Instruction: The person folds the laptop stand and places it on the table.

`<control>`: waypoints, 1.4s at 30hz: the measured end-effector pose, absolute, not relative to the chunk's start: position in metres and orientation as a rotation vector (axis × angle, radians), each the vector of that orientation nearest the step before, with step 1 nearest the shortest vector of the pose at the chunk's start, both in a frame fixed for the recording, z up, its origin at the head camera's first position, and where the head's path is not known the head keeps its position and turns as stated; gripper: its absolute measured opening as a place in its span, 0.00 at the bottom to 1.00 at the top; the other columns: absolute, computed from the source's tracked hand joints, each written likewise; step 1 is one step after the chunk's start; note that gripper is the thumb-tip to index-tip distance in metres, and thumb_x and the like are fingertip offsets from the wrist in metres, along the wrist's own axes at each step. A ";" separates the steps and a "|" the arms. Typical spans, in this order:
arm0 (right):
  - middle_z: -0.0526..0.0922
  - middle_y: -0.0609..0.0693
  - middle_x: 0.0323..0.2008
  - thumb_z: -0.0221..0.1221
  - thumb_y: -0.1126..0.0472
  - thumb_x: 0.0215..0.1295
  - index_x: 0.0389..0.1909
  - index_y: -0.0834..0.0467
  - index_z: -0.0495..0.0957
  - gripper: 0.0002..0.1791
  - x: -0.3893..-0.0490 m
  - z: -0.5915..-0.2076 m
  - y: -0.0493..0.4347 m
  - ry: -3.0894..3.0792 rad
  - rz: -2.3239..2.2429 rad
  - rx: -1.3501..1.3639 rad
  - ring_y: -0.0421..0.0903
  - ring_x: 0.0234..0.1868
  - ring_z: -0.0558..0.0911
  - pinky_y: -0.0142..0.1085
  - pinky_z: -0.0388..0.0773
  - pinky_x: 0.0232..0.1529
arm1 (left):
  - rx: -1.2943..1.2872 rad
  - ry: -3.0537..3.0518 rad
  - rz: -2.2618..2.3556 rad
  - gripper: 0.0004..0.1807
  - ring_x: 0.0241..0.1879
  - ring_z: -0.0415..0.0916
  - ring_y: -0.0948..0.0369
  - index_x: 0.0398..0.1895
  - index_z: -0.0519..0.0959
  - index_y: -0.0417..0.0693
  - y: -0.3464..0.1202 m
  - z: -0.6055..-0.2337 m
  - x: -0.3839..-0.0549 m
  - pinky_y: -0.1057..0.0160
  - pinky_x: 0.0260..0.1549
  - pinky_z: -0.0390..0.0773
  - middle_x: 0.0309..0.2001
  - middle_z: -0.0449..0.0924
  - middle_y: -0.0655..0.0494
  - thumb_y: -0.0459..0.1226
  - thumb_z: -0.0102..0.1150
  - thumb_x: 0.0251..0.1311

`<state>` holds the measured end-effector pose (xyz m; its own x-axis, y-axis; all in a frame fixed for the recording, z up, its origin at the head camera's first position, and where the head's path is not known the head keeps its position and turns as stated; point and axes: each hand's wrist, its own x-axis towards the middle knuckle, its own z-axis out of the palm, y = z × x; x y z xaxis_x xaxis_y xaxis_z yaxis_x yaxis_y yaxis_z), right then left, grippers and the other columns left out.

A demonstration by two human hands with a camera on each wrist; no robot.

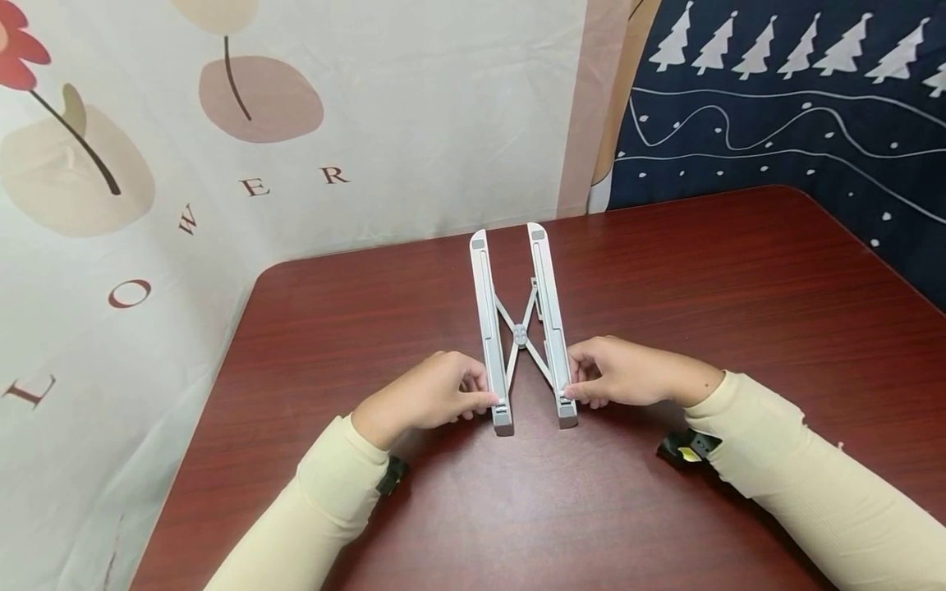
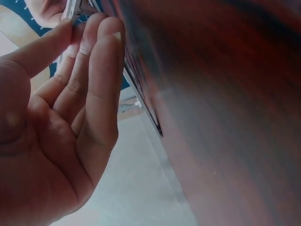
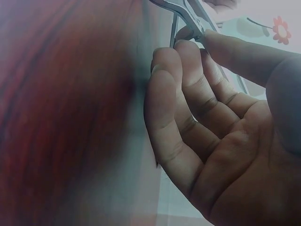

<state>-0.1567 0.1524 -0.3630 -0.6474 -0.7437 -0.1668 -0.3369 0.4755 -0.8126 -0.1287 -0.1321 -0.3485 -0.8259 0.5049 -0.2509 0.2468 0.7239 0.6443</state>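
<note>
A silver folding laptop stand (image 1: 551, 316) lies on the table, its two long rails a short way apart and joined by crossed struts (image 1: 521, 335). At the near end of the left rail, my left hand (image 1: 436, 390) pinches the rail between thumb and fingers. My right hand (image 1: 628, 371) grips the near end of the right rail the same way. In the left wrist view, the left thumb (image 2: 51, 44) meets the rail at the top. The right wrist view has the right thumb (image 3: 244, 56) against the metal, with the lower fingers curled beside it.
The stand rests on a dark red wooden table (image 1: 355, 320) with rounded far corners. Behind it hang a pale curtain (image 1: 443, 107) with flower prints and letters and a navy cloth (image 1: 769, 123) with white trees. Black straps (image 1: 683, 447) show at the wrists.
</note>
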 end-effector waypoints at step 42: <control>0.83 0.49 0.21 0.63 0.61 0.67 0.28 0.58 0.74 0.10 -0.153 -0.365 0.149 2.230 -1.061 -0.914 0.40 0.20 0.79 0.32 0.77 0.24 | 0.593 2.520 0.842 0.13 0.14 0.73 0.66 0.21 0.80 0.52 -0.130 -0.346 -0.126 0.65 0.21 0.76 0.18 0.80 0.58 0.41 0.67 0.63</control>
